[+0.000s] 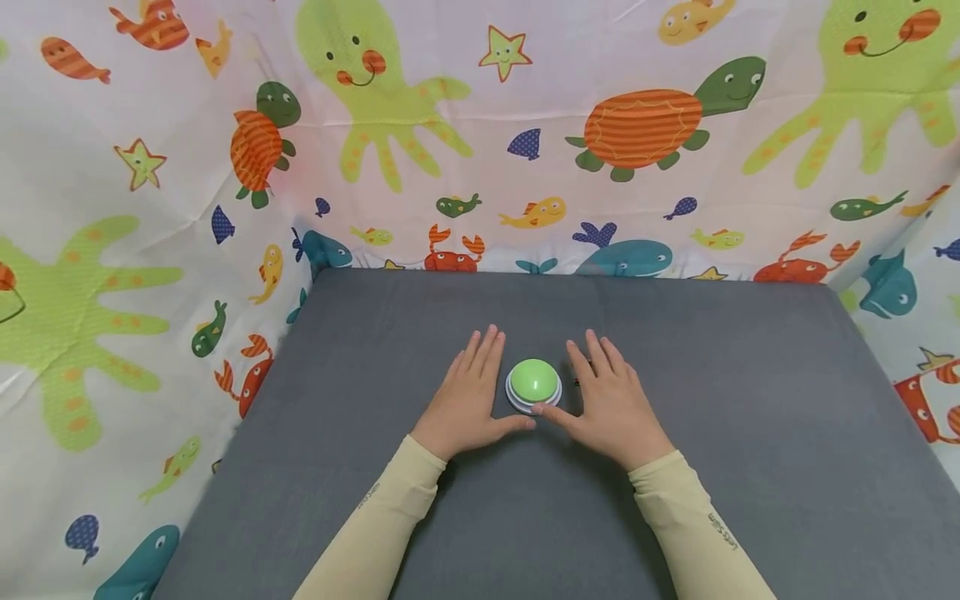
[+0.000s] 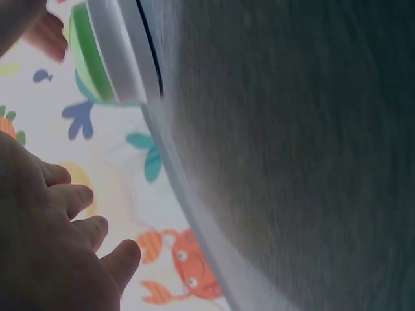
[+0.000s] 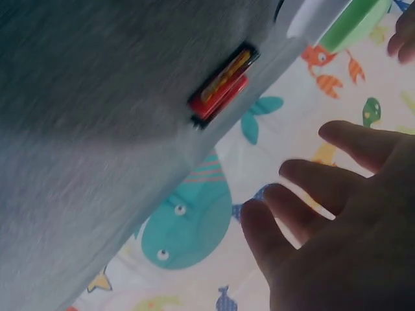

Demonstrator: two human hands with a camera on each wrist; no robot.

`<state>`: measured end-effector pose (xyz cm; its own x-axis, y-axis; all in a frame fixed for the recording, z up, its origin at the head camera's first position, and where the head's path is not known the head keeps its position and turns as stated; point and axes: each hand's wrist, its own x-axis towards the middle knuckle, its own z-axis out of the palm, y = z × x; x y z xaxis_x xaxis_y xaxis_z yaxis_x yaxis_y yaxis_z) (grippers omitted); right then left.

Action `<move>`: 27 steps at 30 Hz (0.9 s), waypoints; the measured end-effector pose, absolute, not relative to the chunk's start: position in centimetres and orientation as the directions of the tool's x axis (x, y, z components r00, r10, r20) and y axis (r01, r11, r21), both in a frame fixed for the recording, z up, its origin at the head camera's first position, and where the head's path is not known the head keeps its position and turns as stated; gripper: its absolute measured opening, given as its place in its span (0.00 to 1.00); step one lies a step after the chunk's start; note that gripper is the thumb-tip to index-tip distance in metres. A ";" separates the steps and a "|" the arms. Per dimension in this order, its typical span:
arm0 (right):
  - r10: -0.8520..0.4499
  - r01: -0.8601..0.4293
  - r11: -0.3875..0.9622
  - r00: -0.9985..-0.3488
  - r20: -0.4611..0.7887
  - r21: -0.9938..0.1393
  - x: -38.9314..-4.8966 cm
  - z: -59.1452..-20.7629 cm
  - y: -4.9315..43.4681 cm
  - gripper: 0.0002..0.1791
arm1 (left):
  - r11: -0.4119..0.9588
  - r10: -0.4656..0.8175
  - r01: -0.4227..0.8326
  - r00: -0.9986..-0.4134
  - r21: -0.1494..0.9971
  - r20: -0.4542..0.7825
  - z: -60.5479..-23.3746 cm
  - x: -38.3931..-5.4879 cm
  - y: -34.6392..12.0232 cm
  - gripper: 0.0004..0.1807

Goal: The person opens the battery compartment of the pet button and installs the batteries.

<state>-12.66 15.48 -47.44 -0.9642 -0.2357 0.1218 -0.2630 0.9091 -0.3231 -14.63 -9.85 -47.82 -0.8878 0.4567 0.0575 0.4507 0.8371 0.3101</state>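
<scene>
A round push button (image 1: pixel 534 379) with a green dome and a white base sits on the grey table. To its left, my left hand (image 1: pixel 468 400) hovers palm down, fingers straight and thumb tip near the base. My right hand (image 1: pixel 611 404) mirrors it on the other side, fingers spread, its thumb tip overlapping the base's front rim in the head view. Neither hand holds anything. Beneath the right hand, two small batteries (image 3: pixel 224 84) in black, red and gold lie side by side on the table; the right hand mostly hides them in the head view.
The grey tabletop (image 1: pixel 750 433) extends around both hands. A white cloth (image 1: pixel 420 208) printed with sea animals hangs behind the table and along both sides. Beige sleeves (image 1: pixel 375 525) cover both forearms.
</scene>
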 end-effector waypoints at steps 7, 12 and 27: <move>-0.303 -0.323 0.889 -0.946 0.113 -0.323 -12.6 -48.4 14.8 0.55 | 0.821 0.510 0.492 -0.860 0.289 0.015 -48.2 -14.4 -8.5 0.66; -0.344 -0.369 0.857 -0.929 0.133 -0.361 -13.0 -48.3 14.5 0.52 | 0.809 0.518 0.505 -0.854 0.300 0.041 -48.0 -14.7 -7.9 0.60; -0.383 -0.390 0.780 -0.916 0.119 -0.489 -13.6 -48.4 13.4 0.42 | 0.800 0.505 0.484 -0.862 0.353 0.039 -48.2 -15.4 -7.4 0.48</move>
